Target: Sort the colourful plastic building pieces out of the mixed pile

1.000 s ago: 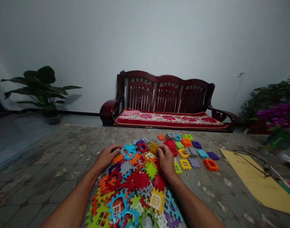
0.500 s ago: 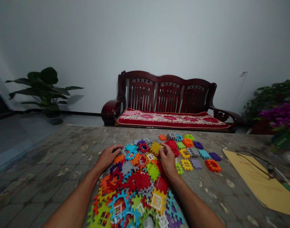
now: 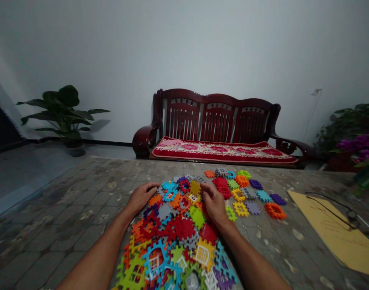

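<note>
A heap of colourful notched plastic building tiles [image 3: 180, 229] covers the table in front of me. My left hand [image 3: 142, 197] rests along the heap's far left edge, holding nothing, its fingers stretched toward a light blue tile [image 3: 170, 186]. At the far right side of the heap, my right hand [image 3: 214, 201] pinches the edge of a yellow tile [image 3: 195, 187]; its lower fingers are curled and partly hidden. Just below that tile lies a small white window piece [image 3: 193, 197]. A lime green tile [image 3: 197, 217] sits nearer to me, left of my right wrist.
Right of my right hand, several tiles lie spread in rough rows, including an orange frame [image 3: 275, 211] and a yellow window tile [image 3: 240, 208]. Farther right are yellow paper [image 3: 332, 233] and eyeglasses [image 3: 350, 217]. A wooden bench [image 3: 217, 121] stands behind the table [image 3: 66, 225].
The yellow tile in my right hand has turned and looks narrower. My left hand stays at the heap's edge. The whole view has shifted slightly.
</note>
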Tool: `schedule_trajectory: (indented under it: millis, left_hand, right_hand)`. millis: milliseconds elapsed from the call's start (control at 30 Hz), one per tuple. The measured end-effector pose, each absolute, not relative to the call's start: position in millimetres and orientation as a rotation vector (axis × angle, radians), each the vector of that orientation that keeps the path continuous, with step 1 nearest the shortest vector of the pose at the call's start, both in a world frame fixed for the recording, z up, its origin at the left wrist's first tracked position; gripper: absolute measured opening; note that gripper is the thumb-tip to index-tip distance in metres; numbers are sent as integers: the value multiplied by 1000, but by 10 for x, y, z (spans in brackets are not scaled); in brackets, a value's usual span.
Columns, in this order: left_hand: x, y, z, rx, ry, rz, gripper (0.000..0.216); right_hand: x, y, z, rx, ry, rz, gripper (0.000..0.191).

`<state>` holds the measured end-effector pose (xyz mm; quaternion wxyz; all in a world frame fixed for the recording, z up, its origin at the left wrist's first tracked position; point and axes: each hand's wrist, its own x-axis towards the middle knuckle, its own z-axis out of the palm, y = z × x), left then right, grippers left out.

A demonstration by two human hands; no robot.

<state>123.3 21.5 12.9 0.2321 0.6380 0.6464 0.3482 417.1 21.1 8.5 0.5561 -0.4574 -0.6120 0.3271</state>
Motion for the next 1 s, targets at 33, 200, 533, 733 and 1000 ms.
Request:
schedule_trajectory:
  millis: [33,200,533,733,1000]
  left_hand:
    - [1231,217,128,1754,1773,962,40]
    - [1223,219,121,1764,1752,978,40]
    - [1251,183,171,1744,1781,979,39]
    - [1257,183,186,1752,1768,973,38]
    - [1238,200,156,1751,1779,966,39]
  right_hand:
    - [4174,193,99,-1086,-1458,759,31]
    - [4165,123,143,-1036,-1599,715,32]
    - [4324,178,198,-1164,-1498,723,25]
    - [4425,148,189,-1262,-1723,593,26]
    - [4419,59,347,-1465,-2028,400,21]
